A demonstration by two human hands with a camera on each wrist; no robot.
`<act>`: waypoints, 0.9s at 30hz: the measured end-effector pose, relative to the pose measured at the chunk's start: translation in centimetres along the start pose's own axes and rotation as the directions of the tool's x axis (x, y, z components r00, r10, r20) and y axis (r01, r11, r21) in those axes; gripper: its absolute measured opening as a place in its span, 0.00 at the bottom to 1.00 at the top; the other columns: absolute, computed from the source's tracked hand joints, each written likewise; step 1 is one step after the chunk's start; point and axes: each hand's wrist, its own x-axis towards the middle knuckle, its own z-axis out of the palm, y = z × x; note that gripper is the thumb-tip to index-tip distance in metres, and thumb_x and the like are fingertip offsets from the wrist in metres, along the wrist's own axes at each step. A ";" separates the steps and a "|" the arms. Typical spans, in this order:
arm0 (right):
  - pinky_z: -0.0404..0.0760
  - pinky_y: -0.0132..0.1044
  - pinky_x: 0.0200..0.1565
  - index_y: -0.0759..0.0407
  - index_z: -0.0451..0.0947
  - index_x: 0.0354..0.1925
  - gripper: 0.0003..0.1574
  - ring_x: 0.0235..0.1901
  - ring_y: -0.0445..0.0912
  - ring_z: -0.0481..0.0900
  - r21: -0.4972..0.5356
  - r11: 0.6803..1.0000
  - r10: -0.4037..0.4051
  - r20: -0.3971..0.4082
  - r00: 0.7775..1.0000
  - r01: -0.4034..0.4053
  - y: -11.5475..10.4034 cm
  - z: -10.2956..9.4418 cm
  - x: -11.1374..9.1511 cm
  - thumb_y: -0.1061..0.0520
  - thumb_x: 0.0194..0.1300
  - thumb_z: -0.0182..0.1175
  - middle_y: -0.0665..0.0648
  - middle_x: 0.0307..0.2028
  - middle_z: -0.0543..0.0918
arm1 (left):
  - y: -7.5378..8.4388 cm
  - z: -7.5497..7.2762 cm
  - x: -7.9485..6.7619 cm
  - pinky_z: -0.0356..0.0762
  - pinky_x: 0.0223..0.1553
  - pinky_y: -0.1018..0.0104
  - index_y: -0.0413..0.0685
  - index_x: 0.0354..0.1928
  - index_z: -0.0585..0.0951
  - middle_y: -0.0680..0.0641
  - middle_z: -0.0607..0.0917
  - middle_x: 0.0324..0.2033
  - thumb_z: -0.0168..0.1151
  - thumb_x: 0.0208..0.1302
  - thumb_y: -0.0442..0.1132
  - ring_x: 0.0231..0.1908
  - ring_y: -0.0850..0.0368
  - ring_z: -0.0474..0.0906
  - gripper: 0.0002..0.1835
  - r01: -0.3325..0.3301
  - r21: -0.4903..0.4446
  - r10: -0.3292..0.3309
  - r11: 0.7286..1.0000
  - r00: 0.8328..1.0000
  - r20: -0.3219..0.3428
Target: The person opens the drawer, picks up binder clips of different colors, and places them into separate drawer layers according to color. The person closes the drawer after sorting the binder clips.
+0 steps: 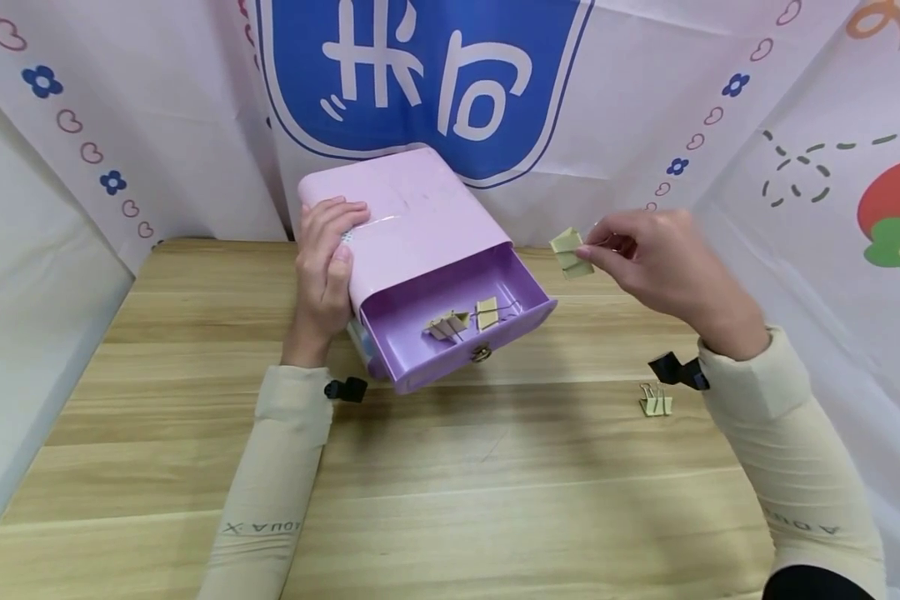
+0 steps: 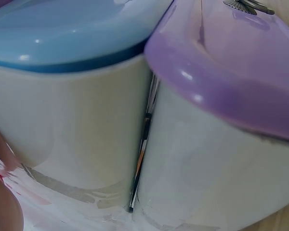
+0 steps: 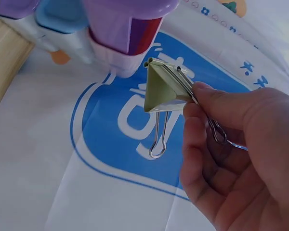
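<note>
A storage box with a pink top (image 1: 412, 200) stands on the table, its purple drawer (image 1: 405, 337) pulled out. Two yellowish binder clips, one lying left (image 1: 446, 325) and one right (image 1: 487, 313), are inside the drawer. My left hand (image 1: 324, 258) grips the box's left edge, fingers bent over the top. To the right of the drawer, my right hand (image 1: 656, 258) pinches another binder clip (image 1: 570, 252) by a wire handle, in the air. The right wrist view shows this pale green-yellow clip (image 3: 164, 86) with its other handle hanging down.
One more binder clip (image 1: 656, 404) lies on the wooden table (image 1: 450, 500) beneath the right forearm. A blue drawer front (image 2: 72, 38) and a purple one (image 2: 221, 86) sit side by side on the box. A printed white cloth (image 1: 622, 100) stands behind.
</note>
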 end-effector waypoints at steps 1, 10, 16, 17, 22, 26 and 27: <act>0.73 0.19 0.34 0.56 0.89 0.34 0.02 0.25 0.41 0.79 0.002 1.000 -0.008 0.000 1.000 0.008 -0.2 0.1 0.2 0.62 0.63 0.73 0.51 0.27 0.89 | -0.1 0.0 0.0 0.41 0.84 0.46 0.39 0.56 0.86 0.38 0.87 0.58 0.41 0.64 0.47 0.68 0.43 0.75 0.31 -0.001 0.001 0.001 1.000 1.000 0.001; 0.72 0.23 0.32 0.57 0.89 0.34 0.01 0.25 0.40 0.77 0.065 0.996 -0.056 0.004 0.998 0.056 -1.6 1.5 1.7 0.61 0.64 0.73 0.51 0.27 0.89 | -0.2 0.1 0.0 0.41 0.84 0.45 0.38 0.55 0.86 0.37 0.87 0.57 0.42 0.63 0.46 0.67 0.41 0.75 0.30 -0.009 -0.010 0.009 1.000 1.000 -0.005; 0.75 0.29 0.31 0.59 0.90 0.35 0.03 0.25 0.41 0.77 0.102 0.991 -0.095 0.032 0.995 0.091 -3.0 2.4 2.6 0.60 0.65 0.73 0.52 0.28 0.89 | -0.2 -0.1 0.0 0.41 0.84 0.46 0.39 0.56 0.86 0.39 0.87 0.58 0.41 0.65 0.47 0.68 0.44 0.75 0.31 -0.002 0.005 0.002 1.000 1.000 0.007; 0.76 0.29 0.31 0.59 0.90 0.35 0.03 0.25 0.41 0.77 0.107 0.990 -0.101 0.043 0.994 0.096 -3.2 2.5 2.7 0.60 0.65 0.73 0.52 0.28 0.89 | -0.2 -0.1 0.0 0.41 0.84 0.46 0.39 0.56 0.86 0.40 0.87 0.59 0.41 0.65 0.47 0.68 0.44 0.75 0.31 -0.002 0.008 0.002 1.000 1.000 0.011; 0.76 0.31 0.29 0.59 0.90 0.35 0.04 0.25 0.41 0.78 0.128 0.986 -0.118 0.097 0.988 0.106 -3.9 3.6 3.3 0.59 0.67 0.71 0.52 0.28 0.89 | -0.2 -0.2 -0.1 0.41 0.84 0.47 0.39 0.57 0.86 0.40 0.87 0.59 0.41 0.66 0.47 0.69 0.45 0.74 0.31 0.000 0.012 0.000 1.000 1.000 0.017; 0.77 0.31 0.28 0.58 0.90 0.35 0.05 0.25 0.40 0.80 0.119 0.989 -0.108 0.146 0.983 0.091 -4.4 4.2 3.7 0.57 0.67 0.72 0.51 0.28 0.90 | -0.2 -0.3 -0.1 0.41 0.84 0.47 0.40 0.57 0.86 0.40 0.87 0.59 0.40 0.66 0.47 0.69 0.45 0.74 0.31 -0.004 0.015 0.003 1.000 1.000 0.019; 0.78 0.32 0.28 0.58 0.90 0.36 0.05 0.25 0.39 0.80 0.117 0.989 -0.105 0.160 0.982 0.086 -4.5 4.3 3.8 0.57 0.67 0.72 0.51 0.28 0.90 | -0.2 -0.2 -0.1 0.41 0.84 0.47 0.40 0.57 0.86 0.40 0.87 0.59 0.40 0.66 0.47 0.69 0.45 0.74 0.30 -0.003 0.015 0.003 1.000 1.000 0.019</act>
